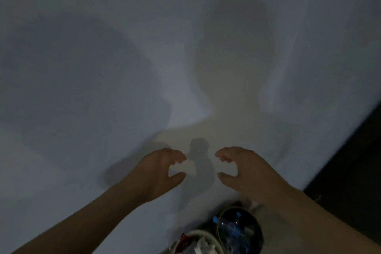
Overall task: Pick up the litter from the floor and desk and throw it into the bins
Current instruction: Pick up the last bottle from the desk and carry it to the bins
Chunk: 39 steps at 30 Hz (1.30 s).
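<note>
Both hands were spread and empty, the left hand [162,169] and right hand [243,168] raised side by side before a pale wall [103,68]. The bins [239,227], litter already inside, lay below the grips, nearer the right wrist.

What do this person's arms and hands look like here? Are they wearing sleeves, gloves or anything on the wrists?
Both arms are bare as far as the picture shows: no sleeves reach the forearms. The left hand and the right hand wear no gloves, and I see no watch, bracelet or ring, though the light is dim and the picture soft, so a thin ring could escape notice.
</note>
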Each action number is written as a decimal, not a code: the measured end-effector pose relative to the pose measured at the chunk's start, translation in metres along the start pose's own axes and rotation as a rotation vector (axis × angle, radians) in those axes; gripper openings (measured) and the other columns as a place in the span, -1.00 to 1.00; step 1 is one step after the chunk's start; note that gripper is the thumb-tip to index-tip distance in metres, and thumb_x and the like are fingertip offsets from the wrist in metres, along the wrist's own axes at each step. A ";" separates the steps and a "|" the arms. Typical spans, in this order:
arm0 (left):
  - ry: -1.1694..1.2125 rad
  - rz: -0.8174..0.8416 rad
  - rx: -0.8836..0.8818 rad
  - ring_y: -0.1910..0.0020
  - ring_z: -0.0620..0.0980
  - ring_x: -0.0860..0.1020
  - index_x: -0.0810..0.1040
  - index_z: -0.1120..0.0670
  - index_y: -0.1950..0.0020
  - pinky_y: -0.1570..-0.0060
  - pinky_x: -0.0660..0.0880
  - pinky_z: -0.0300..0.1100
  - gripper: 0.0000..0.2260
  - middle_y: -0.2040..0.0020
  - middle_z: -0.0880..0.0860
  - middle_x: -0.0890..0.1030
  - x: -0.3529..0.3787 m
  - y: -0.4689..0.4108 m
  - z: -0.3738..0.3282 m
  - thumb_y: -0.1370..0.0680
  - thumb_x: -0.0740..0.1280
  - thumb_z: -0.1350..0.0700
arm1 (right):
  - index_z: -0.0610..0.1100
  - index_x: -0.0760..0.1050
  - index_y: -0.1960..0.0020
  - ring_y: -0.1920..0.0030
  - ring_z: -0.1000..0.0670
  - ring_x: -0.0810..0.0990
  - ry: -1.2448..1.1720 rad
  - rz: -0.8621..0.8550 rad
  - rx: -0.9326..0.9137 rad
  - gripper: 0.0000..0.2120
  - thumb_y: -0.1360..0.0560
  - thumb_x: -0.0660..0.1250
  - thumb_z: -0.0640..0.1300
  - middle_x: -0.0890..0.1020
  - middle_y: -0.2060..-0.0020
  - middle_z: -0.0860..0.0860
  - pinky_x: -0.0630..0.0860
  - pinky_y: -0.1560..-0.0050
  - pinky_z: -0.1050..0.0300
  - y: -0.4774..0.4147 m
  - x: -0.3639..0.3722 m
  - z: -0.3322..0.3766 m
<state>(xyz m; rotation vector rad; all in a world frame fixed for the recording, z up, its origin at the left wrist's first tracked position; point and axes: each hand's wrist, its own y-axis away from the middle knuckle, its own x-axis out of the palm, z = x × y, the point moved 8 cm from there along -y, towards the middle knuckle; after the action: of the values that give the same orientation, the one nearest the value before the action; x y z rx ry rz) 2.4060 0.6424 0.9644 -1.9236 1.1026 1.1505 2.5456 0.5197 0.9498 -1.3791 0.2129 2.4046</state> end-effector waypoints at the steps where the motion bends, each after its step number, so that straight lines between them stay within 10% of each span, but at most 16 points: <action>1: -0.038 -0.032 -0.014 0.05 -0.26 0.50 0.59 -0.02 -0.17 0.00 0.30 -0.50 -0.49 -0.05 -0.10 0.61 -0.022 0.007 -0.010 -0.36 0.23 -0.28 | 0.04 0.45 -0.29 -0.08 0.19 0.46 0.010 -0.036 -0.054 -0.59 -0.47 0.39 0.01 0.49 -0.05 0.20 0.28 -0.05 0.55 0.001 -0.022 0.016; 5: -0.149 -0.177 -0.063 -0.05 -0.23 0.53 0.53 -0.10 -0.23 0.00 0.34 -0.49 -0.64 -0.13 -0.19 0.56 -0.102 0.035 -0.041 -0.45 0.37 -0.13 | 0.04 0.50 -0.22 -0.07 0.12 0.51 0.065 -0.119 -0.245 -0.63 -0.43 0.41 -0.01 0.56 -0.04 0.16 0.44 -0.14 0.19 0.005 -0.092 0.083; 15: -0.407 -0.480 -0.316 -0.09 -0.32 0.47 0.45 -0.18 -0.29 0.07 0.36 -0.58 -0.63 -0.18 -0.28 0.51 -0.262 0.199 -0.054 -0.50 0.32 -0.16 | 0.09 0.52 -0.19 -0.07 0.21 0.51 0.041 -0.148 -0.730 -0.68 -0.44 0.39 0.03 0.57 -0.03 0.22 0.42 -0.12 0.30 0.033 -0.126 0.290; 20: -0.486 -0.641 -0.522 -0.06 -0.30 0.51 0.51 -0.15 -0.24 -0.09 0.50 -0.28 -0.64 -0.10 -0.26 0.55 -0.318 0.344 -0.044 -0.47 0.34 -0.18 | 0.12 0.51 -0.19 -0.06 0.26 0.49 -0.054 -0.104 -1.002 -0.68 -0.44 0.37 0.07 0.55 -0.03 0.26 0.42 -0.13 0.30 0.069 -0.091 0.427; 39: -0.631 -0.839 -1.294 -0.06 -0.34 0.51 0.49 -0.21 -0.22 -0.08 0.48 -0.43 -0.57 -0.07 -0.30 0.51 -0.361 0.933 -0.069 -0.38 0.27 -0.27 | 0.07 0.55 -0.17 -0.06 0.28 0.51 -0.376 0.334 -1.657 -0.66 -0.41 0.41 0.09 0.58 -0.02 0.25 0.38 -0.06 0.46 0.415 0.152 0.861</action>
<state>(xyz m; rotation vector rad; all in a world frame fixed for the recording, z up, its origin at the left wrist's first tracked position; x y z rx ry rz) 1.5066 0.2868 1.2295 -2.1218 -0.9925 1.8661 1.6272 0.4324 1.2412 -1.2181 -2.1834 2.9417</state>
